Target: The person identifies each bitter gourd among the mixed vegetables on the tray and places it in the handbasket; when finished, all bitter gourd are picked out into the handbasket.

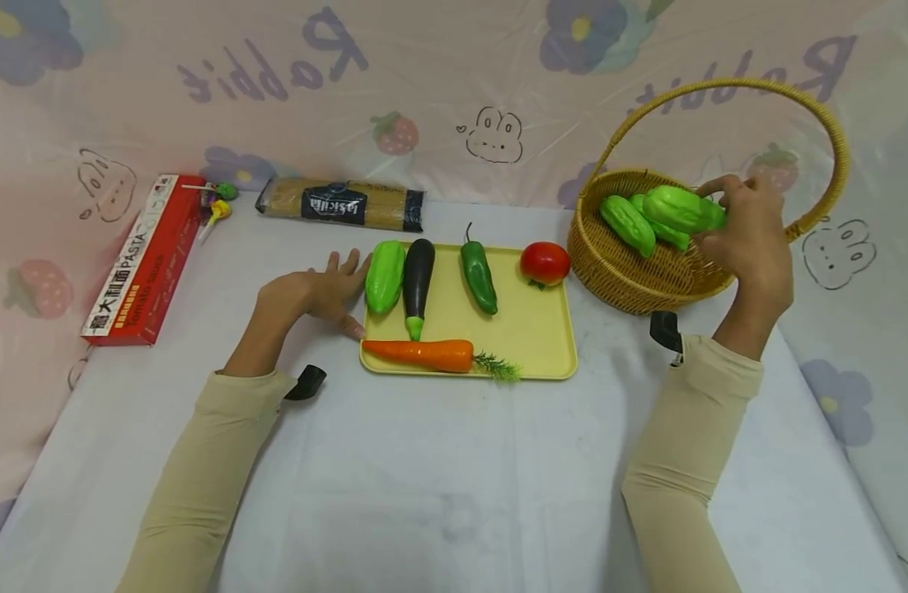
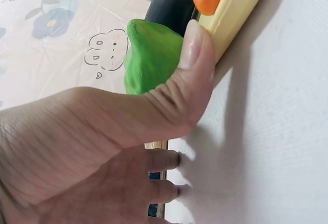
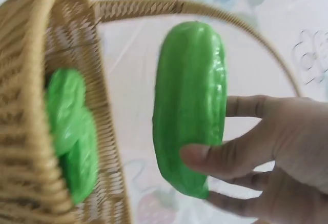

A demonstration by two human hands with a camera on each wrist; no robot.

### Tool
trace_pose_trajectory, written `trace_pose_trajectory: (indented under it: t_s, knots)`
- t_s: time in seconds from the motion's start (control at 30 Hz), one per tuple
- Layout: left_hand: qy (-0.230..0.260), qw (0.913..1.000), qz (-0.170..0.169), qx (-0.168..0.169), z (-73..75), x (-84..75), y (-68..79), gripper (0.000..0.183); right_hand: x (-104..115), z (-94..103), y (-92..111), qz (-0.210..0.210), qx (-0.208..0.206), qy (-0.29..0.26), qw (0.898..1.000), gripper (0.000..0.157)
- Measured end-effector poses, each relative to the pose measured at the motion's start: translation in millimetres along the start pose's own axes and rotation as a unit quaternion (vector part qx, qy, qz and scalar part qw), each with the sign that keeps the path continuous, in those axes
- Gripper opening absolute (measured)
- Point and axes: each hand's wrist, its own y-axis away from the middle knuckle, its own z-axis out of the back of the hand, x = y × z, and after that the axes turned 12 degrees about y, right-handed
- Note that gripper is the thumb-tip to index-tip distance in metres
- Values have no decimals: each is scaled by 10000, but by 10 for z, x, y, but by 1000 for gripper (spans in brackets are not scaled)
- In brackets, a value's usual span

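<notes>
My right hand [image 1: 751, 235] holds a light green, ribbed bitter melon [image 1: 682, 209] above the wicker basket [image 1: 624, 284], thumb on one side and fingers on the other. Inside the basket lie two more green melons [image 3: 66, 111], one overlapping the other. At the left edge of the yellow tray [image 1: 535, 329], my left hand [image 1: 316, 292] rests with its fingers spread and thumb by the rim. On that tray are another green melon [image 1: 385, 277], an eggplant [image 1: 418, 280], a green chili pepper [image 1: 479, 276], a tomato [image 1: 545, 263] and a carrot [image 1: 424, 354].
The basket's tall hoop handle [image 1: 728, 85] arches over its opening. A red pasta box [image 1: 146, 263] stands at the far left, with lollipops [image 1: 218, 206] beside it. A packet of spaghetti [image 1: 343, 204] lies along the back, before a printed curtain [image 1: 439, 74].
</notes>
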Motion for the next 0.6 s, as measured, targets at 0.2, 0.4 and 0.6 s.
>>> trace_pose_trajectory:
  t_s: [0.2, 0.4, 0.6]
  knots:
    - [-14, 10000, -46, 15, -1, 2, -8, 126, -263, -199, -125, 171, 763, 439, 9960, 61]
    - [-50, 10000, -36, -7, 5, 15, -25, 125, -393, -396, -219, 206, 1377, 575, 9886, 55]
    - [-4, 10000, -81, 33, 1, 20, -18, 125, -425, -556, -256, 79, 1472, 508, 9878, 51]
